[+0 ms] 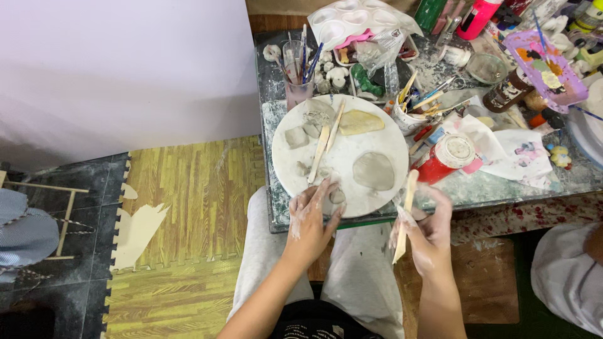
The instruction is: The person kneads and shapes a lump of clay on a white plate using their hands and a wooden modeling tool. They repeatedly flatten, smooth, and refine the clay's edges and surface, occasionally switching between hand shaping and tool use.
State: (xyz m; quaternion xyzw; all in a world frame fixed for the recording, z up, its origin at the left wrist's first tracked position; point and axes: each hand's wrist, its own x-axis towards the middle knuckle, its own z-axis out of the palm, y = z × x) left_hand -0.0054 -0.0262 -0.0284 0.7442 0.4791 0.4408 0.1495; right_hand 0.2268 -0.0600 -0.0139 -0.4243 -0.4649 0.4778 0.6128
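The left hand [312, 216], fingers spread, pressed a small clay lump [337, 196] at the near edge of the round white board [377, 135]; the right hand [430, 229] gripped a wooden modelling stick [406, 213] just right of it.

Person at right [568, 276] cut off by the frame edge — only a grey sleeve, small clay lump [337, 196] partly hidden under left hand [311, 220], paint bottles [477, 16] cropped at top — clutter too small to tell.
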